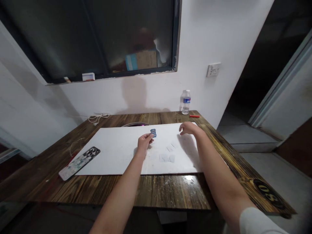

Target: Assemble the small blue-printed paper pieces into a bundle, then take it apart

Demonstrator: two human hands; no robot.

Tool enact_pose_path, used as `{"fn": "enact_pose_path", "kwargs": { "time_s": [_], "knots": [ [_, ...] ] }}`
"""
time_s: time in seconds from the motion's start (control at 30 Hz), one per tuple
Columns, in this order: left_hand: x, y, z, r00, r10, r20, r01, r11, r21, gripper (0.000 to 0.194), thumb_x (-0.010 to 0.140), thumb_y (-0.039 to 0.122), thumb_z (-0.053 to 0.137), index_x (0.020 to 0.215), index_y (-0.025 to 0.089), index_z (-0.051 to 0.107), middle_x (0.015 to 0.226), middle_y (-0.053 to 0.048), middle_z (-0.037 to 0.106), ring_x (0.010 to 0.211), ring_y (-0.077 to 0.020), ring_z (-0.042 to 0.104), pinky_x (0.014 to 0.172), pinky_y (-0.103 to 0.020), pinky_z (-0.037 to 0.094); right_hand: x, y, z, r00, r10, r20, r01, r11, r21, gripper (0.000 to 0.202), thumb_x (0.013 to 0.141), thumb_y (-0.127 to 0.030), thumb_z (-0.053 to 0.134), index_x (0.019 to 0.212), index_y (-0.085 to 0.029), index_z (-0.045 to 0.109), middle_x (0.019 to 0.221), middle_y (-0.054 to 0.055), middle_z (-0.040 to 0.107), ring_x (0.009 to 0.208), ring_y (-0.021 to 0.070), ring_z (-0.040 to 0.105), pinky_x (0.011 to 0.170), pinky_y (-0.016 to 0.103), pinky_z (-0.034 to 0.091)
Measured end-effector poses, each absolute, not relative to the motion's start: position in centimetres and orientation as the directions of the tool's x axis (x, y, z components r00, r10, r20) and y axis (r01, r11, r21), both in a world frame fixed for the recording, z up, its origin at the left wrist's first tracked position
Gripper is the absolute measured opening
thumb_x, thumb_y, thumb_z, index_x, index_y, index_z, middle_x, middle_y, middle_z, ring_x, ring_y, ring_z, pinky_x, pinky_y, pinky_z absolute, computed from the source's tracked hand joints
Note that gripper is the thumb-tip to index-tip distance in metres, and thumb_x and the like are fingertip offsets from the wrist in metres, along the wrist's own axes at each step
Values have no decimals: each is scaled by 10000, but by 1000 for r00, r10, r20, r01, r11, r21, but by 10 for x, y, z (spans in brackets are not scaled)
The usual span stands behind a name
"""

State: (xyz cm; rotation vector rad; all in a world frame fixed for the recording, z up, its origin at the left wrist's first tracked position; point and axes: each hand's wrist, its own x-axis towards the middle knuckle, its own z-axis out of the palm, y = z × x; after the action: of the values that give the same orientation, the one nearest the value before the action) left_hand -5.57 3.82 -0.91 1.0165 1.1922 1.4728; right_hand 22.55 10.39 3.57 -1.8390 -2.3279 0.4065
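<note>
Small blue cards [153,132], slightly fanned, are pinched between the thumb and fingers of my left hand [145,141] above the middle of a white board [117,146]. My right hand [187,128] hangs over the board's back right part, its fingers curved and apart, with nothing visible between them. Between and below my hands, pale paper pieces [167,158] lie on the board. A few more thin slips [170,148] lie just behind them; their markings are too faint to read.
A patterned long case [79,163] overlaps the board's left edge. White cable [98,117] lies at the back left of the wooden table [170,191]. A water bottle [186,102] and a red pen [194,116] are at the back right, near the wall.
</note>
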Motion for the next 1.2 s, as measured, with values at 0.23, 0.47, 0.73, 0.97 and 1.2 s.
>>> {"fn": "enact_pose_path", "kwargs": {
  "time_s": [0.23,0.47,0.73,0.97,1.2],
  "knots": [
    [-56,40,-10,-205,979,23,-166,-58,984,434,479,430,850,771,143,708,616,-10,647,552,-89,557,566,-210,434,253,110,9,-194,964,-182,932,123,-340,524,539,-331,873,1030,-211,735,1019,57,701,887,225,654,701,262,478],
    [-56,39,-11,-196,980,26,-163,-59,985,433,478,425,858,773,143,712,637,-17,656,561,-89,562,564,-207,431,246,107,10,-208,951,-230,934,123,-335,443,568,-271,844,993,-207,736,1021,63,701,893,226,654,701,266,480],
    [-56,39,-11,-199,980,6,-153,-37,988,429,475,418,859,775,146,716,636,-18,656,565,-90,564,553,-200,426,242,104,13,-264,936,-233,928,180,-327,452,590,-236,807,1033,-209,722,994,62,710,870,213,661,699,255,491],
    [-55,38,-11,-197,980,0,-150,-30,988,426,474,426,859,768,151,722,642,-24,658,569,-95,561,549,-204,427,240,104,11,-277,924,-266,927,184,-326,416,602,-204,787,1014,-203,731,1008,62,710,861,209,665,712,263,493],
    [-55,38,-12,-191,982,3,-147,-32,989,423,476,432,856,759,149,717,614,-22,646,551,-92,550,521,-197,408,238,104,13,-270,922,-279,935,182,-304,355,605,-201,775,958,-218,739,986,38,714,863,202,665,707,249,489]
  ]
}}
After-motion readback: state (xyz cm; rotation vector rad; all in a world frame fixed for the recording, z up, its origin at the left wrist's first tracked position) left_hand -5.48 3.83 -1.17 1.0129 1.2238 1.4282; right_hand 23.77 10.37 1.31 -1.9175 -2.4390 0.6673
